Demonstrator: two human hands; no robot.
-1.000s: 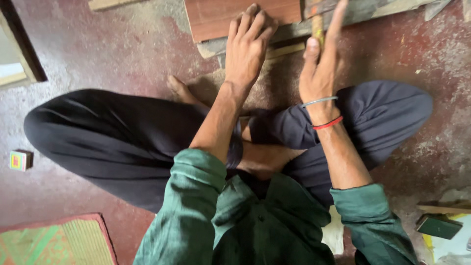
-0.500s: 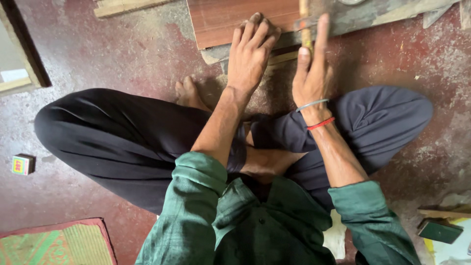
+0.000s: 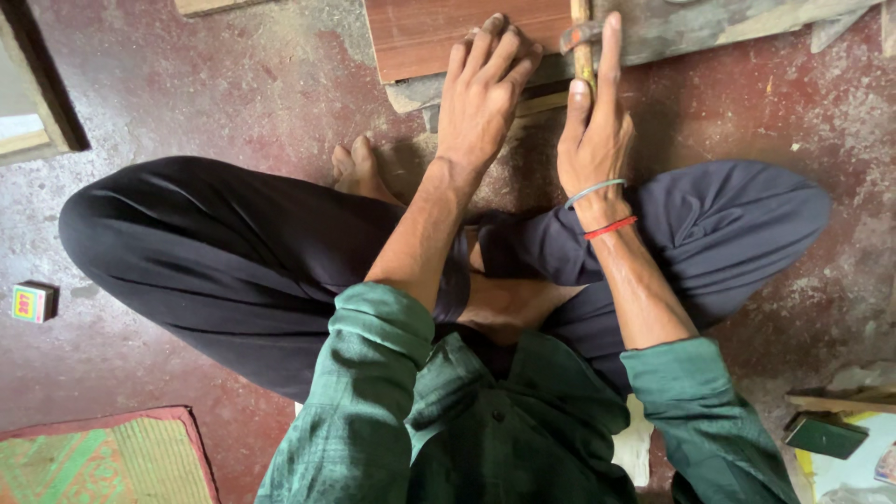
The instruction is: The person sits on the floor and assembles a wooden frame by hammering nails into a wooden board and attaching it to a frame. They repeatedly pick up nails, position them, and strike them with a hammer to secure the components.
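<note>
I sit cross-legged on a red floor in black trousers and a green shirt. My left hand (image 3: pixel 485 93) lies flat, fingers spread, pressing on the near edge of a reddish-brown wooden board (image 3: pixel 439 33). My right hand (image 3: pixel 597 121) is closed around the yellowish wooden handle of a tool (image 3: pixel 582 47) that stands upright at the board's right edge, with the forefinger stretched along it. The tool's working end is hidden at the top of the frame. A grey and a red band circle my right wrist.
A weathered grey plank (image 3: pixel 719 23) lies to the right of the board. A small colourful box (image 3: pixel 33 301) sits on the floor at far left, a green woven mat (image 3: pixel 103 457) at lower left, and a dark green object (image 3: pixel 826 434) at lower right.
The view has shifted, so the hands and board sit lower in frame. Both hands keep their hold on the board and the tool handle.
</note>
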